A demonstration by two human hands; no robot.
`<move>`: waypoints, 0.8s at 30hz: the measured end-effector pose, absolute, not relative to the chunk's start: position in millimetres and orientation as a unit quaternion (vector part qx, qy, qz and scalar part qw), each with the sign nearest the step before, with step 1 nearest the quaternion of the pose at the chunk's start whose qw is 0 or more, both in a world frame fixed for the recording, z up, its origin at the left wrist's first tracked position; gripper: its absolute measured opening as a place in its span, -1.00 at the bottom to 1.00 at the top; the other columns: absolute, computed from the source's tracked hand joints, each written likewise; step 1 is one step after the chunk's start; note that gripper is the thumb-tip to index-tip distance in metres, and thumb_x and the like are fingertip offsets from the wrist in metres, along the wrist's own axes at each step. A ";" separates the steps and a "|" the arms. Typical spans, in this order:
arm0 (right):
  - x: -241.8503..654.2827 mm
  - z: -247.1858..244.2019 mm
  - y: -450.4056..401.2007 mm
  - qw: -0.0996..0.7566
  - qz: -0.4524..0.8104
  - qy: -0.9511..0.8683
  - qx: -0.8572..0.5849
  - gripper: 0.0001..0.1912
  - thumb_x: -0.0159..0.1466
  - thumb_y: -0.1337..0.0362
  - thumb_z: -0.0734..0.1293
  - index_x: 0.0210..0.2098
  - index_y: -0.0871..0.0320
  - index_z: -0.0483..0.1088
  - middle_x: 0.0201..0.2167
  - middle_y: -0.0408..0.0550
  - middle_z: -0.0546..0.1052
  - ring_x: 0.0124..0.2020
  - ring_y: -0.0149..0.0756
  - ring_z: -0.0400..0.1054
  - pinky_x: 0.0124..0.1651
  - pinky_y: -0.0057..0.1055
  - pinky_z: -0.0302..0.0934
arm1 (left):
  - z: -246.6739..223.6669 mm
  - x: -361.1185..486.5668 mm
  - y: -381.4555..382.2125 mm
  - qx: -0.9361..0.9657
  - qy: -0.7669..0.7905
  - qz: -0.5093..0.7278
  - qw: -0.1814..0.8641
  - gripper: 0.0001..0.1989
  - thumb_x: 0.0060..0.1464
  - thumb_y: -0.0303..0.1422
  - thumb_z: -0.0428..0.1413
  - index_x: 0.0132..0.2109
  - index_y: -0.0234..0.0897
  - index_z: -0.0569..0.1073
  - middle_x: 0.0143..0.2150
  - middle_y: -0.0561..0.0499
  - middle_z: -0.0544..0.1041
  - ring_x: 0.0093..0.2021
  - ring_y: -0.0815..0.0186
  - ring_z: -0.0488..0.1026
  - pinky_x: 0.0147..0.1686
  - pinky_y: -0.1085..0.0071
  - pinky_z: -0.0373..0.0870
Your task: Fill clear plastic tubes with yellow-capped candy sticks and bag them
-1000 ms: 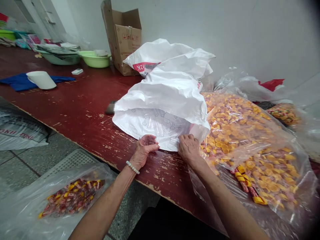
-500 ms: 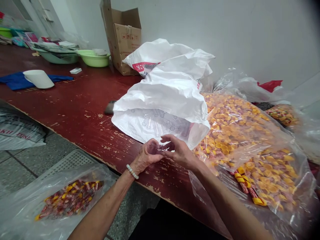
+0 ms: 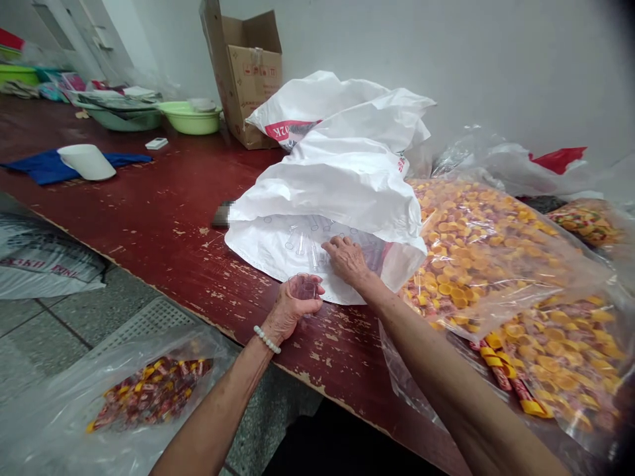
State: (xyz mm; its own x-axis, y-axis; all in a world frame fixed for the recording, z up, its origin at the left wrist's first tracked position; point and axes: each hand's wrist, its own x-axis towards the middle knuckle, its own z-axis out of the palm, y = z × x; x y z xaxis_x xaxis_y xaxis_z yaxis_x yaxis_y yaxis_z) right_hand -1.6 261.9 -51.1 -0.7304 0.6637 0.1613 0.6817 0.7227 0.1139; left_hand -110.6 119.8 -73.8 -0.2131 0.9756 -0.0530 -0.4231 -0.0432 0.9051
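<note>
A white woven sack [image 3: 327,175] lies on the dark red table with its mouth open toward me. Several clear tubes [image 3: 300,243] rest on its inner face. My left hand [image 3: 292,305], a beaded bracelet at the wrist, curls around clear tubes [image 3: 303,287] in front of the sack's edge. Over the sack's mouth, my right hand [image 3: 346,259] reaches down with bent fingers beside the tubes there. Whether its fingertips hold anything cannot be seen.
Clear bags of yellow caps [image 3: 456,244] cover the table's right side. A cardboard box [image 3: 255,92], a green basin [image 3: 191,118] and a white cup [image 3: 88,162] stand farther back. Lower left, a plastic bag holds red-and-yellow pieces [image 3: 153,390].
My right hand has left my left hand and moved forward into the sack's mouth. My left hand stays near the sack's front edge, still around the clear tubes. The view has shifted slightly.
</note>
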 end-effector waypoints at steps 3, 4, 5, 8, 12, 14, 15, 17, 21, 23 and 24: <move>1.1 -50.0 262.3 0.055 -0.095 -0.939 -0.326 -0.57 0.29 0.40 0.09 0.12 -0.02 0.19 0.10 0.00 0.29 -0.05 -0.10 0.17 -0.15 -0.22 0.08 | -73.5 -109.0 120.9 0.317 0.449 0.663 0.508 -0.60 -0.33 -0.53 0.28 -0.22 -0.31 0.43 -0.32 0.03 0.50 -0.31 0.37 0.44 -0.30 0.46 0.36; 1.1 -49.6 262.4 0.052 -0.094 -0.944 -0.313 -0.56 0.30 0.39 0.07 0.14 -0.04 0.16 0.11 -0.02 0.29 -0.05 -0.12 0.18 -0.16 -0.23 0.08 | -73.2 -108.8 121.2 0.320 0.453 0.666 0.499 -0.59 -0.33 -0.52 0.29 -0.22 -0.30 0.42 -0.30 0.03 0.50 -0.29 0.37 0.45 -0.26 0.45 0.37; 0.6 -49.2 262.4 0.047 -0.090 -0.948 -0.303 -0.57 0.32 0.38 0.06 0.15 -0.04 0.16 0.11 -0.03 0.31 -0.05 -0.13 0.18 -0.17 -0.24 0.07 | -73.0 -108.7 121.5 0.327 0.457 0.668 0.489 -0.58 -0.32 -0.52 0.29 -0.21 -0.29 0.41 -0.28 0.03 0.50 -0.28 0.36 0.46 -0.23 0.43 0.38; -1.9 -47.6 262.7 0.038 -0.073 -0.952 -0.295 -0.65 0.33 0.36 0.04 0.05 0.05 0.26 0.02 0.01 0.39 -0.06 -0.13 0.19 -0.19 -0.26 0.06 | -74.0 -109.9 122.2 0.362 0.468 0.661 0.461 -0.59 -0.27 -0.51 0.26 -0.18 -0.25 0.39 -0.21 0.02 0.50 -0.31 0.39 0.46 -0.24 0.44 0.37; -1.4 -44.2 263.5 0.039 -0.065 -0.957 -0.281 -0.74 0.30 0.36 0.11 -0.08 0.14 0.33 -0.10 0.05 0.44 -0.05 -0.10 0.18 -0.15 -0.26 0.04 | -76.4 -111.8 123.3 0.384 0.508 0.644 0.424 -0.55 -0.26 -0.53 0.25 -0.13 -0.25 0.38 -0.26 0.02 0.53 -0.34 0.40 0.45 -0.30 0.48 0.35; 0.8 -43.0 263.3 0.035 -0.055 -0.961 -0.270 -0.76 0.28 0.36 0.14 -0.10 0.13 0.35 -0.15 0.04 0.46 -0.06 -0.12 0.19 -0.14 -0.28 0.04 | -76.7 -111.9 124.1 0.372 0.528 0.645 0.409 -0.52 -0.28 -0.53 0.25 -0.11 -0.27 0.39 -0.31 0.02 0.52 -0.33 0.38 0.45 -0.31 0.48 0.35; 2.2 -42.8 262.6 0.034 -0.048 -0.962 -0.268 -0.77 0.28 0.35 0.16 -0.12 0.12 0.36 -0.17 0.03 0.46 -0.07 -0.13 0.19 -0.14 -0.28 0.05 | -76.7 -111.8 124.6 0.358 0.532 0.652 0.403 -0.53 -0.29 -0.52 0.26 -0.12 -0.29 0.40 -0.32 0.02 0.52 -0.34 0.37 0.45 -0.31 0.47 0.35; 5.3 -43.5 259.2 0.038 -0.036 -0.961 -0.273 -0.79 0.26 0.34 0.18 -0.14 0.12 0.38 -0.18 0.03 0.45 -0.07 -0.13 0.20 -0.13 -0.29 0.06 | -77.0 -112.0 125.4 0.319 0.525 0.682 0.398 -0.57 -0.31 -0.51 0.27 -0.18 -0.31 0.41 -0.32 0.02 0.51 -0.35 0.37 0.46 -0.30 0.44 0.37; 11.6 -48.6 240.7 0.082 -0.013 -0.940 -0.331 -0.76 0.25 0.34 0.20 -0.09 0.18 0.34 -0.13 0.10 0.43 -0.06 -0.11 0.21 -0.10 -0.26 0.10 | -78.6 -114.8 125.6 0.244 0.474 0.741 0.409 -0.54 -0.35 -0.51 0.29 -0.20 -0.28 0.36 -0.31 0.06 0.51 -0.31 0.30 0.51 -0.25 0.35 0.40; 14.9 -51.6 226.8 0.106 0.000 -0.928 -0.357 -0.72 0.26 0.34 0.19 -0.04 0.23 0.30 -0.13 0.11 0.42 -0.08 -0.16 0.24 -0.08 -0.28 0.13 | -78.8 -116.5 124.7 0.227 0.457 0.750 0.421 -0.52 -0.34 -0.51 0.30 -0.19 -0.26 0.34 -0.24 0.04 0.52 -0.29 0.27 0.52 -0.24 0.31 0.41; 16.6 -52.7 219.5 0.126 0.020 -0.921 -0.367 -0.72 0.26 0.35 0.20 -0.04 0.24 0.29 -0.14 0.10 0.43 -0.10 -0.19 0.25 -0.07 -0.31 0.14 | -78.7 -117.0 124.1 0.223 0.454 0.754 0.420 -0.52 -0.34 -0.50 0.30 -0.19 -0.25 0.33 -0.21 0.02 0.52 -0.30 0.27 0.53 -0.25 0.31 0.41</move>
State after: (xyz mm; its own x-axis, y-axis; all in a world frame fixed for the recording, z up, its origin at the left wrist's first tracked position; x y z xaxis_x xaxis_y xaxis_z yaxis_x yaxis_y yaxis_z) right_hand 16.6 219.5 -52.7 -0.6981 0.6822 0.2176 0.6719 0.7291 -0.1303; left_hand -117.0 124.1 -78.7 -0.5483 0.8351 -0.0447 -0.4294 -0.2352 0.8719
